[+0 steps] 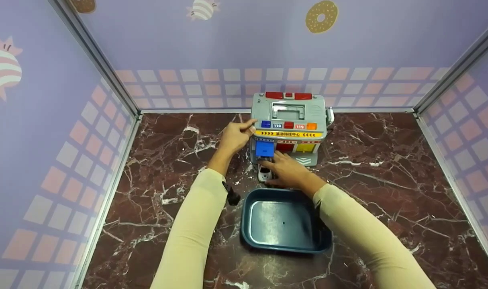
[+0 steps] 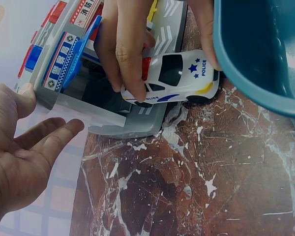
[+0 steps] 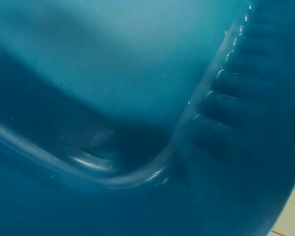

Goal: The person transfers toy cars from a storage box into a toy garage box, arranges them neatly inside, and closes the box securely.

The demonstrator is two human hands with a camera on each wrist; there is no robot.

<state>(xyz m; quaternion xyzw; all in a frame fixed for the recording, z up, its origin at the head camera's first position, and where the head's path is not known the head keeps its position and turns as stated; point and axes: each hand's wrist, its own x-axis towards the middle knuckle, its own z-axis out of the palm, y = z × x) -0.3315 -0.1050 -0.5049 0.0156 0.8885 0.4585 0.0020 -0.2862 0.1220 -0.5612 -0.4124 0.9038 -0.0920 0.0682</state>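
Observation:
A toy emergency station (image 1: 320, 116) in grey plastic stands near the back wall. My left hand (image 1: 235, 138) pinches the left edge of its roof between thumb and index finger; the other fingers stretch out free in the left wrist view. At the left bay, a blue door (image 1: 264, 148) is swung up. A white toy police car (image 2: 179, 76) is on the ramp before that bay, its inner end at the opening. My right hand (image 1: 290, 170) grips the car, fingers near the bay and thumb at the outer end.
Just in front of the station sits a dark teal plastic basin (image 1: 280, 224), with nothing in it. Its wall (image 3: 137, 211) fills the right wrist view. The station's red door (image 1: 284, 147) and yellow door (image 1: 305, 147) are down. Patterned walls enclose the marbled surface.

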